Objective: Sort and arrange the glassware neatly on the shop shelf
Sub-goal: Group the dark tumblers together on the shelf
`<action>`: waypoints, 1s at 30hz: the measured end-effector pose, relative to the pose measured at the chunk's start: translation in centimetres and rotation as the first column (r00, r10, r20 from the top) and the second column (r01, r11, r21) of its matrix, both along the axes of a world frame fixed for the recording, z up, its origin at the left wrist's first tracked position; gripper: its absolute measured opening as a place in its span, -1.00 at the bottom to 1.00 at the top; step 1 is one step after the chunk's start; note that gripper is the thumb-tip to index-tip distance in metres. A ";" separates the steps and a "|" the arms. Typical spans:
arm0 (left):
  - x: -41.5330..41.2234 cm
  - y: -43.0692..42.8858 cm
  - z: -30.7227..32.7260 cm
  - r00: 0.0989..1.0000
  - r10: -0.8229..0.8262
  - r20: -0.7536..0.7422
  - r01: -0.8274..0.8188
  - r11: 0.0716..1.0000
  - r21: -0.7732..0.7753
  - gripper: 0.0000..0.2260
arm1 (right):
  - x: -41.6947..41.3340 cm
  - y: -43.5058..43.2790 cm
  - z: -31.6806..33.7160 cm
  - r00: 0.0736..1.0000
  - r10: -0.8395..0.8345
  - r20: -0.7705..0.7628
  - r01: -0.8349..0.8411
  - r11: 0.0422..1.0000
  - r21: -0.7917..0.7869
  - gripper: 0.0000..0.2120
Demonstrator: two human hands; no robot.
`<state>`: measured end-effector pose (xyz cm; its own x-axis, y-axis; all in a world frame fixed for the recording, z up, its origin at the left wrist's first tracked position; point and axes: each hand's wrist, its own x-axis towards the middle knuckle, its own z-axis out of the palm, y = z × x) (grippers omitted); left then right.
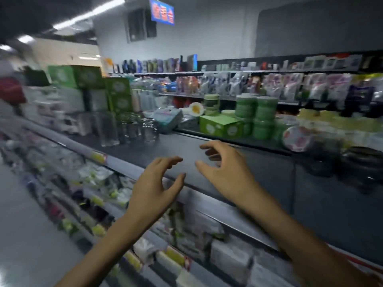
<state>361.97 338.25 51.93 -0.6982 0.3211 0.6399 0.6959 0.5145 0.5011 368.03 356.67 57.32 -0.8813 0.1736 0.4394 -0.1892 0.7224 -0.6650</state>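
Hands both empty. Left hand (157,183) and right hand (223,168) hover side by side, near each other but apart, over the front lip of the dark shelf (186,146). Fingers are loosely curled with thumbs clear of them, nothing held, and no contact with the shelf that I can make out. Glassware (128,129) stands in a cluster ahead of the left hand and off to its left, well apart from both hands, on the same shelf top. Pieces upright, long axis vertical: a taller tumbler (108,131) on the side farthest from the hands, shorter rounder glasses (149,130) on the nearer side. Heavy motion blur, so count and exact shapes are not readable. Left hand is the nearer one; the right would have to cross past it. Ahead of the right hand's fingertips sit a green box (221,126) and stacked green tubs (257,117). Judgement: next reach runs forward and leftward, left hand leading, gripping round an upright wall from the side. Risk: glasses stand close together, so a neighbour could be knocked.
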 end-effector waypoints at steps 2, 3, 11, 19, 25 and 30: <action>-4.4 -3.9 -0.2 0.996 0.087 -0.011 -0.087 0.994 -0.068 -0.61 | -5.8 -3.1 -0.3 0.998 0.038 0.052 -0.040 0.998 0.040 -0.62; -6.7 -5.7 -0.2 0.991 0.129 -0.025 -0.131 0.984 -0.118 -0.60 | -8.5 -4.4 -0.5 0.996 0.044 0.075 -0.049 0.996 0.071 -0.60; -21.9 -11.7 1.9 0.889 0.287 -0.357 -0.431 0.786 -0.443 -0.35 | -28.1 -10.2 -1.3 0.995 -0.029 0.098 0.008 0.978 0.210 -0.26; -29.9 -9.9 3.3 0.830 0.284 -0.480 -0.557 0.468 -0.686 -0.18 | -38.6 -10.8 -1.4 0.966 -0.002 0.259 -0.090 0.936 0.341 0.23; -31.8 -8.6 2.5 0.818 0.304 -0.487 -0.574 0.464 -0.675 -0.49 | -40.0 -11.1 -2.8 0.990 0.021 0.141 -0.059 0.960 0.275 -0.08; -31.2 -7.7 2.7 0.828 0.327 -0.456 -0.561 0.498 -0.662 -0.62 | -39.5 -10.8 -2.9 0.997 -0.017 0.081 -0.001 0.975 0.220 -0.16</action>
<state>330.78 330.55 54.65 -0.7514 0.4454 0.4868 0.2928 0.8862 -0.3590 328.50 345.89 54.38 -0.9149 0.0877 0.3941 -0.1346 0.8540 -0.5025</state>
